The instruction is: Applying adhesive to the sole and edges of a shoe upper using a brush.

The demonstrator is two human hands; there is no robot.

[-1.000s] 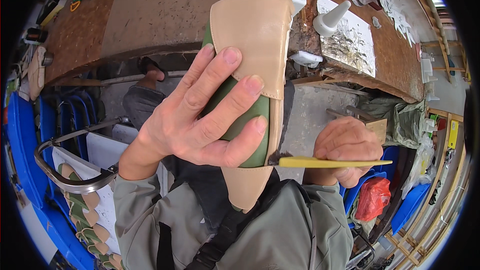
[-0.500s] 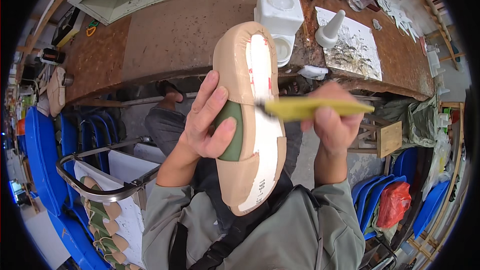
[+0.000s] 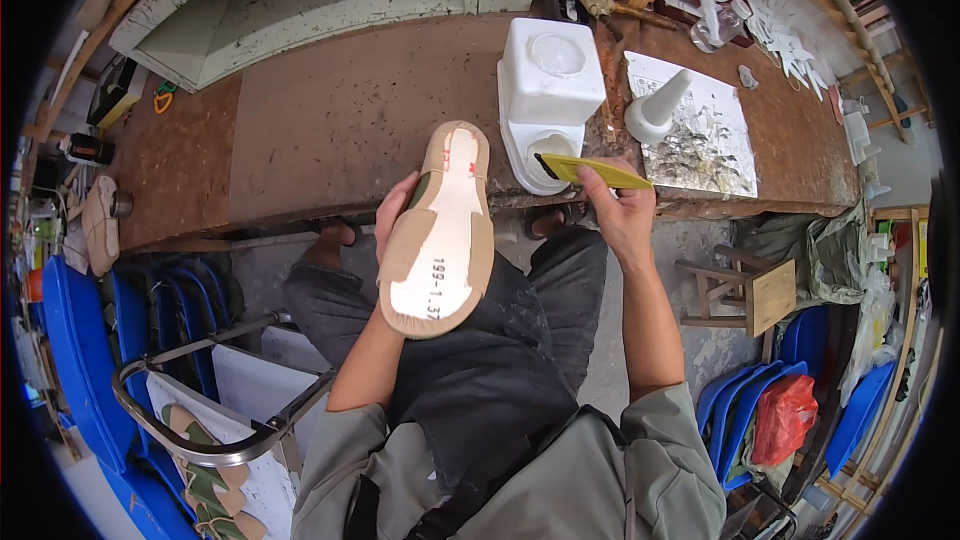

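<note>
Tan and green, the shoe hangs bottom-up above the person's lap, short of the bench, its pale underside turned to the camera, likely so the seam around it stays in sight and reach. The left hand holds it from the left side, fingers curled around and partly hidden behind it, which seems to keep the bottom face free. The right hand pinches the yellow handle of a flat brush, thumb on top, its dark tip over the open cup of a white dispenser; whether it touches the cup's contents, I cannot tell. That dispenser stands near the bench's front edge, presumably for a short reach. Beyond it, a white cone stands on a smeared sheet, which probably shields the bench top.
</note>
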